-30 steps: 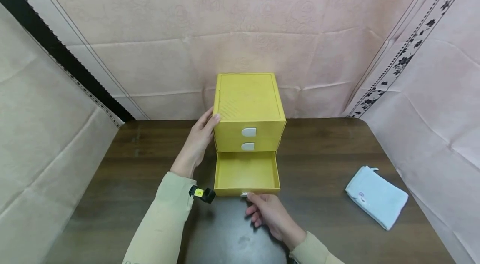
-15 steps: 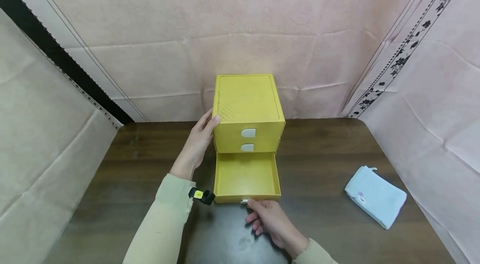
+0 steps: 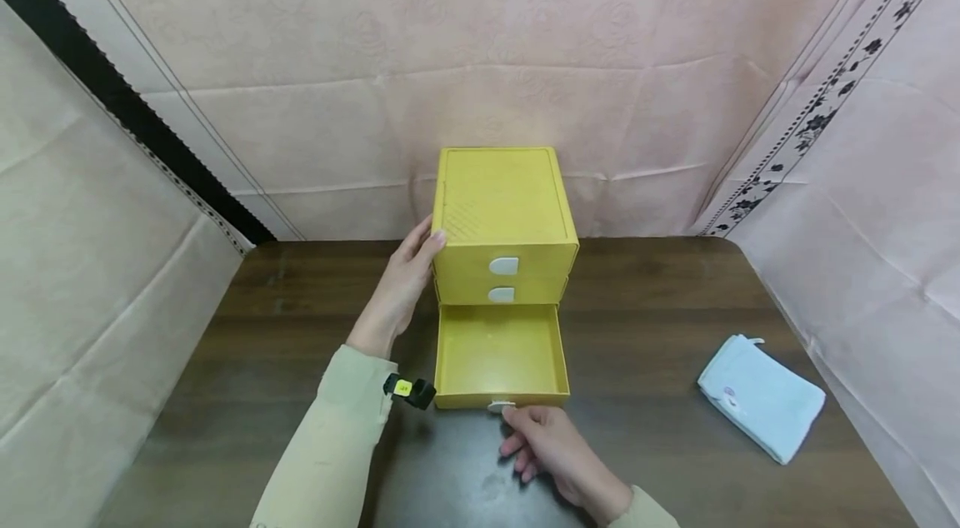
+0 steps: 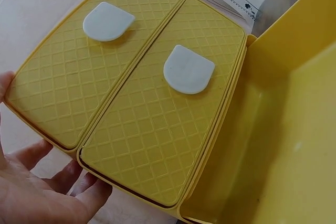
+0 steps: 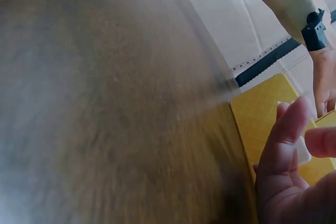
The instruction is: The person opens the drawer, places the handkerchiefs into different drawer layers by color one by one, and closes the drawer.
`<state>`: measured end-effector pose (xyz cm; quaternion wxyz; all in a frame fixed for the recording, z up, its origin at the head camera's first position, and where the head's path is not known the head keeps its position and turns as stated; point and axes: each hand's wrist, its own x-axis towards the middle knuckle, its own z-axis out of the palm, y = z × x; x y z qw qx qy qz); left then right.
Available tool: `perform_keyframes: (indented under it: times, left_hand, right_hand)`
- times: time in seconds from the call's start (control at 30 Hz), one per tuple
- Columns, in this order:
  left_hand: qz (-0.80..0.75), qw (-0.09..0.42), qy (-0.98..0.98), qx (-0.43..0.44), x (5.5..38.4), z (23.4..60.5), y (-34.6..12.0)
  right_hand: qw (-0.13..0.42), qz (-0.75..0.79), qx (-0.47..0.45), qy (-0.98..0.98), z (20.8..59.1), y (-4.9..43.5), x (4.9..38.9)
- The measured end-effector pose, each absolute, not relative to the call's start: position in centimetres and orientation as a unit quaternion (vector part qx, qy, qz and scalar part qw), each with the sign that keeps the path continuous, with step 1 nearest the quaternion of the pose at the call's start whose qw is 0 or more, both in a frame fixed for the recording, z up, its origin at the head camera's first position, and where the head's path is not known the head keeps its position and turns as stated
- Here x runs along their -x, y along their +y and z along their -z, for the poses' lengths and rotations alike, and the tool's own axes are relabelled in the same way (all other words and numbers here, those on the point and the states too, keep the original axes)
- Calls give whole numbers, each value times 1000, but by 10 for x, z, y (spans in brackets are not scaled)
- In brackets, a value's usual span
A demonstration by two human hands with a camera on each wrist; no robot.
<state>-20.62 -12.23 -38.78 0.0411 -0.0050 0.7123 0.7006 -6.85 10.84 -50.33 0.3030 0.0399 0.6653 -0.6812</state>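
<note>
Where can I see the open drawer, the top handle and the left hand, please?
Open drawer (image 3: 501,351): head view, on its bare floor.
Top handle (image 4: 107,22): left wrist view, middle of its white face.
Left hand (image 3: 397,286): head view, on its back.

Can see a brown wood-grain table (image 3: 637,378), rounded at 2 far corners and shiny toward the near middle, bearing 1 yellow drawer cabinet (image 3: 506,216) upright around mid-width and, well apart to the right, 1 light-blue pouch (image 3: 761,400) lying at a slant.
</note>
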Motion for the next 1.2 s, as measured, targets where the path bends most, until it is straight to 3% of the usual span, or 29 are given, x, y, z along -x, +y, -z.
perform_keyframes:
  times: [0.3,0.5,0.67,1.2]
  left_hand:
    - [-703,40,710,6,206,387,-124]
    - [-706,33,708,7,207,388,-121]
    - [-706,37,708,-2,207,389,-118]
    - [-702,39,711,0,206,390,-120]
  right_hand:
    - [280,663,3,695,482,124,64]
    - [213,621,21,754,461,155,75]
    - [150,604,-27,782,449,193,90]
    - [-8,411,-37,911,467,310,125]
